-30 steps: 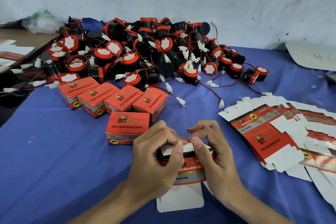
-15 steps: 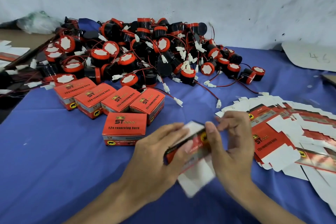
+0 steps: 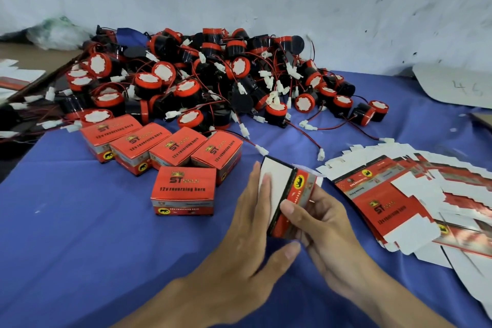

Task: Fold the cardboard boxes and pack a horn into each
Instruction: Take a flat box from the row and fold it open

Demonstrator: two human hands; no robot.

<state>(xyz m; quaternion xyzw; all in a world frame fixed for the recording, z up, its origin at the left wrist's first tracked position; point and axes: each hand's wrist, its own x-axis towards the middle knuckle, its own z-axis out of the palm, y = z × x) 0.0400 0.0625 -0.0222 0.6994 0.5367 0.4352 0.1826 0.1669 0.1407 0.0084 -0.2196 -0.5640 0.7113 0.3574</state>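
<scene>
Box point(image 3: 290, 200): half-folded, held up off the table point(image 3: 80, 234) between both hands, front and middle, white panel facing left.
Left hand point(image 3: 239, 247): fingers straight and flat against that white panel, thumb reaching toward the bottom edge. It's pressing, not gripping.
Right hand point(image 3: 327, 229): thumb on the red side, fingers curled behind, so this one actually holds the box.
Horns point(image 3: 213, 82): big tangled pile at the back, wires and white plugs everywhere.
Risk, crease: only one hand really grips, so a hard push could dent the panel or pop the box loose.
Risk, skew: a flap tucked crooked probably won't close over a horn.
Risk, snag: pulling one horn likely drags its neighbours by the wires into the finished boxes point(image 3: 183, 189) just in front.
Risk, sweep: flat blanks point(image 3: 386, 200) sit fanned beside the right forearm, easy to scatter.
</scene>
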